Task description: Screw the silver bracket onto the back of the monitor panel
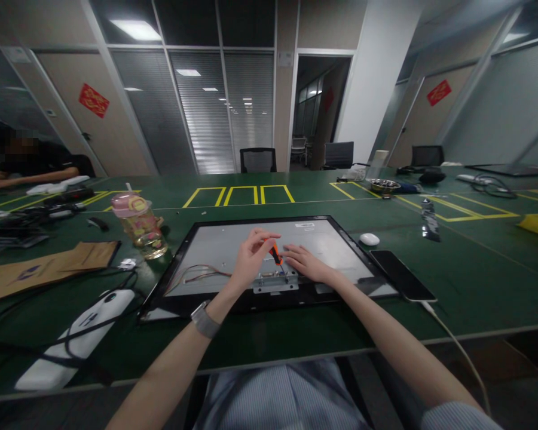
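Note:
A flat display panel [224,239] with a black frame and a grey metal back lies on the green table before me. My left hand [252,255] grips an orange and black screwdriver [275,253], its shaft slanting down to a small metal bracket [275,285] at the panel's near edge. The exact spot its tip touches is too small to tell. With fingers stretched out, my right hand [310,263] rests on the panel's back just right of the screwdriver. Thin wires [201,270] run left from the bracket across the panel.
Left of the panel are a pink-lidded bottle [138,224], a brown paper bag [49,269] and a white power strip [78,340] with black cables. At right lie a phone [402,275] on a white cable and a white earbud case [369,239]. A person [36,161] sits far left.

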The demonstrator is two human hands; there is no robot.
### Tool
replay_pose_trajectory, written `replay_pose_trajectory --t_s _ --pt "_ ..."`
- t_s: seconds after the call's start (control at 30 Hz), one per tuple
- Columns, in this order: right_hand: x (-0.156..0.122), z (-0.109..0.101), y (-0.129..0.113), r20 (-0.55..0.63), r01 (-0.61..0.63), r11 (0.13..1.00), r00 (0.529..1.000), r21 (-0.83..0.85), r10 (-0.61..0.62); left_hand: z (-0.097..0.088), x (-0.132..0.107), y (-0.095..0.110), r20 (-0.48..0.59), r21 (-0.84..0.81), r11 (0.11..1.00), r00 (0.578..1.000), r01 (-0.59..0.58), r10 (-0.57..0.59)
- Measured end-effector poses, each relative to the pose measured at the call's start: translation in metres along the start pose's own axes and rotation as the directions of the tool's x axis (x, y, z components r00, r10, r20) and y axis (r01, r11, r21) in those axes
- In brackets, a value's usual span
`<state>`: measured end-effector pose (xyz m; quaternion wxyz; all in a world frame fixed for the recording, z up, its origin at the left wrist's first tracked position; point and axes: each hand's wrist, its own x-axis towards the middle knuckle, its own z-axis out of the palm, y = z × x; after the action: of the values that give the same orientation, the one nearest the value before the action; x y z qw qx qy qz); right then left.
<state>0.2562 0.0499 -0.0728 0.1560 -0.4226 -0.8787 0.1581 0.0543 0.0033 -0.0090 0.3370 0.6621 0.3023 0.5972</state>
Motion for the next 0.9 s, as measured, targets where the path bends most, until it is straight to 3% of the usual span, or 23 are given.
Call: replay_pose_trajectory --t_s 0.1,0.27,0.53,0.77,0.9 --pt "-0.001 0.000 -0.001 0.002 0.001 1.000 1.000 -0.002 -0.001 0.000 -0.002 -0.001 0.022 -0.020 1.000 1.000 0.004 -0.004" --pt "0.000 0.001 0.003 0.000 0.015 1.000 1.000 0.000 -0.015 0.004 -0.004 -0.002 0.060 -0.196 0.978 0.996 0.073 -0.063" --pt "0.001 0.003 0.005 -0.011 0.015 1.000 1.000 -0.001 -0.015 0.004 -0.003 0.010 0.014 -0.014 1.000 1.000 0.008 -0.008" --pt "-0.001 -0.001 -0.001 -0.005 0.004 1.000 1.000 -0.001 -0.004 0.002 -0.002 -0.006 0.044 -0.182 0.980 0.996 0.084 -0.077" --pt "-0.001 -0.002 -0.002 -0.012 0.001 1.000 1.000 -0.011 -0.001 0.003 -0.002 -0.001 0.017 -0.075 0.996 0.999 0.039 -0.038"
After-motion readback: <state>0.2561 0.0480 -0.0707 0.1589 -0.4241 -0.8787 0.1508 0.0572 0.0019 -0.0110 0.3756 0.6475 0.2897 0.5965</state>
